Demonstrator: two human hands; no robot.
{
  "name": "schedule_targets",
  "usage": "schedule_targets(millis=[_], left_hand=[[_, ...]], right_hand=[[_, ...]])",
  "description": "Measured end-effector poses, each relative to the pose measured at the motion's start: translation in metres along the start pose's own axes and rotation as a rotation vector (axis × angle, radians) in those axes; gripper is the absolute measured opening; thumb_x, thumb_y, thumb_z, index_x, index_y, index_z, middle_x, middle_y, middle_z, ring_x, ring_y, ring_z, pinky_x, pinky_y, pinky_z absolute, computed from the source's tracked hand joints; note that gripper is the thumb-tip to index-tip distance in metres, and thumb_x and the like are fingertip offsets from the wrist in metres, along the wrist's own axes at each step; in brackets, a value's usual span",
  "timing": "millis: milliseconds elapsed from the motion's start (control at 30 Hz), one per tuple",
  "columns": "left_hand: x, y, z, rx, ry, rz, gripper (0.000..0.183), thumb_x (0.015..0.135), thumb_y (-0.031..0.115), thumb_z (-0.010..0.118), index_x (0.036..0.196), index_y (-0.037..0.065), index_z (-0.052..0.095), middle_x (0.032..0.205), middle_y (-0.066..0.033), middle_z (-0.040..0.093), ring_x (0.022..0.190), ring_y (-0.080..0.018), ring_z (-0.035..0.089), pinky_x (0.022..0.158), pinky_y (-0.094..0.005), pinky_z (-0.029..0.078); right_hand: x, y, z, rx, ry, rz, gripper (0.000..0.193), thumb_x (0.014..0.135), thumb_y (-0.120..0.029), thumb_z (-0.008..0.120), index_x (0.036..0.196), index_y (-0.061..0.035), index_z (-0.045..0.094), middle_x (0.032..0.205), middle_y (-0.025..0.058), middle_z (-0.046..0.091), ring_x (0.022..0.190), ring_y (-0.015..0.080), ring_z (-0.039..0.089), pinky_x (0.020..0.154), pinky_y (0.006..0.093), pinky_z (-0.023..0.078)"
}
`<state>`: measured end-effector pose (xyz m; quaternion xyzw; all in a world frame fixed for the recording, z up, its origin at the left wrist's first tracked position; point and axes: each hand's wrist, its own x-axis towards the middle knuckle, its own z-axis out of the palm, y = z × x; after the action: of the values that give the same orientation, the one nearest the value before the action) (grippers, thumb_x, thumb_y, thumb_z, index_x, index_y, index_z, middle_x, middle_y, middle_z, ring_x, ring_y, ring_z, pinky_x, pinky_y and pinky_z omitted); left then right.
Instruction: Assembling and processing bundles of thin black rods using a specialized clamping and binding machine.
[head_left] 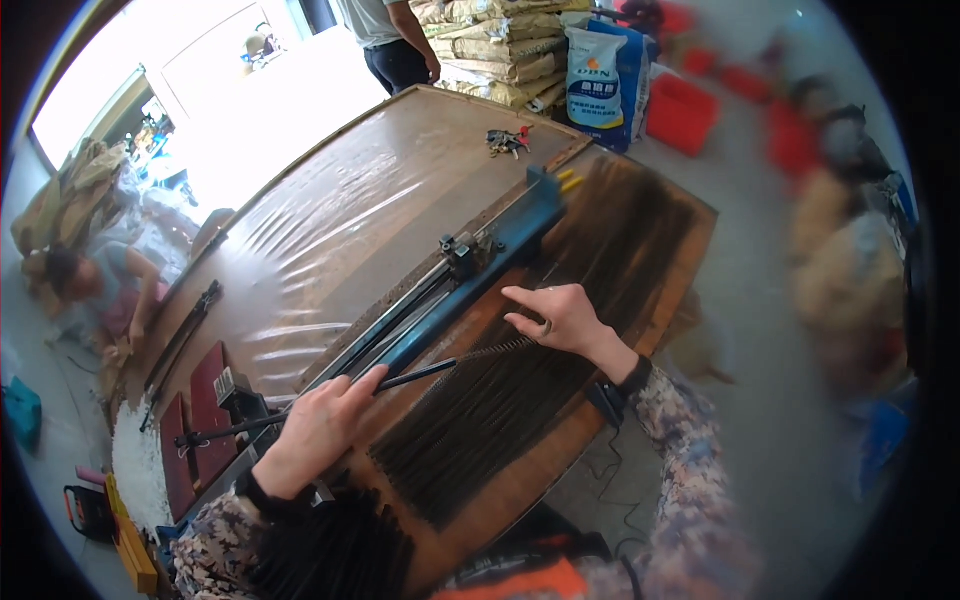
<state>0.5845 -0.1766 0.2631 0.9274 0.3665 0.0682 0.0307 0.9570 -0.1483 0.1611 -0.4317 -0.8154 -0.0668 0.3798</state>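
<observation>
My left hand is closed round a thin black rod that slants across the bench, its thumb and forefinger lying along it. From the rod's right end a dark coil spring runs to my right hand. That hand wears a ring and meets the spring's far end below it; its thumb and forefinger are apart, and the other fingers are mostly hidden. Beneath both hands lie a blue rail fixture with a black clamp block and a wide layer of dark springs or thin rods.
The bench is covered in clear plastic; keys lie at its far end. More black rods are bundled near me. One person works at the left edge, another stands behind. Stacked sacks and a red bin are beyond.
</observation>
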Motion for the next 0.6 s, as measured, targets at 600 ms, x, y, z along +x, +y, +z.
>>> schedule_targets(millis=[600], left_hand=[[-0.034, -0.020, -0.006, 0.076, 0.054, -0.116, 0.048, 0.093, 0.010, 0.065, 0.140, 0.014, 0.057, 0.082, -0.0142, 0.063, 0.072, -0.0347, 0.066, 0.064, -0.0448, 0.053]], right_hand=[[-0.033, 0.018, 0.009, 0.032, -0.245, 0.300, 0.035, 0.089, -0.032, 0.072, 0.122, -0.0197, 0.070, 0.093, 0.0139, 0.074, 0.091, 0.0323, 0.071, 0.076, 0.0412, 0.057]])
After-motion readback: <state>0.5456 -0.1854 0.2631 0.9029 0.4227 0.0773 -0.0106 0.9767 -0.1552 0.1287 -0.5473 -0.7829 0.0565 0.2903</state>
